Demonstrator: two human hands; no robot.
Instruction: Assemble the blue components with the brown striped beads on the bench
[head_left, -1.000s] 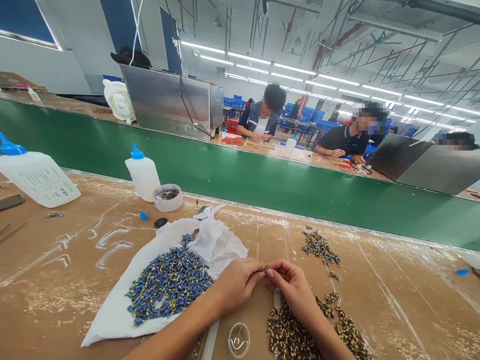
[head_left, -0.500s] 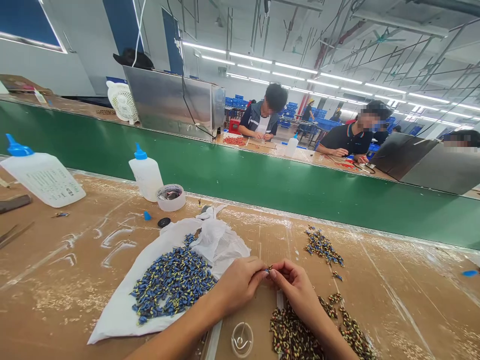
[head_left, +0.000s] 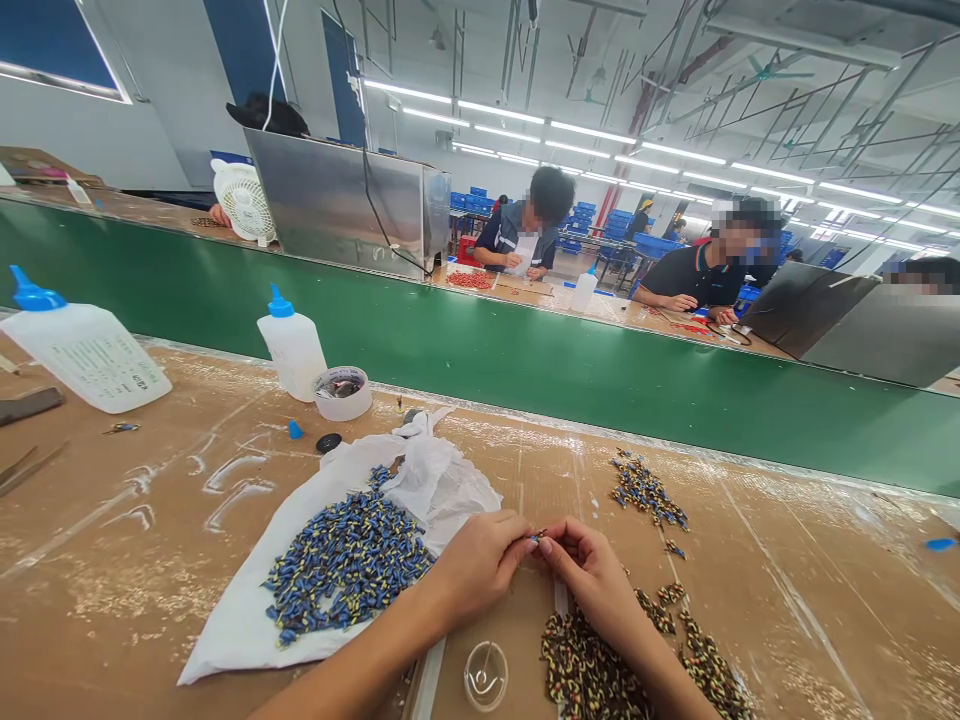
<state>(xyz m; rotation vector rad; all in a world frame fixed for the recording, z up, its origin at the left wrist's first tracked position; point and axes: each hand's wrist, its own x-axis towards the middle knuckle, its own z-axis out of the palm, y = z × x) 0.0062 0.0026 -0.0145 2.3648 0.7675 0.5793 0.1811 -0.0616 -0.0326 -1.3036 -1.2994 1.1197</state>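
Fingertips of my left hand (head_left: pixel 487 555) and my right hand (head_left: pixel 581 560) meet, both closed on a tiny blue-and-dark piece (head_left: pixel 536 537) that is mostly hidden. Left of them, a heap of small blue, black and yellow pieces (head_left: pixel 345 560) lies on a white plastic bag (head_left: pixel 247 610). Under and beside my right forearm spreads a pile of dark, yellow and red pieces (head_left: pixel 589 665). A smaller pile of blue-and-yellow pieces (head_left: pixel 645 490) lies beyond my right hand. Between my forearms stands a small clear cup (head_left: pixel 485 676).
Two white squeeze bottles with blue tips, one nearer (head_left: pixel 90 355) and one farther (head_left: pixel 292 350), stand at the left. Beside the farther one is a roll of tape (head_left: pixel 342 394). A green belt (head_left: pixel 480 345) crosses behind the cardboard-covered table. Co-workers (head_left: pixel 529 235) sit beyond it.
My hands stay almost in place, still pinching the tiny piece. Across the belt, part of a person's hand has appeared beside the white fan.
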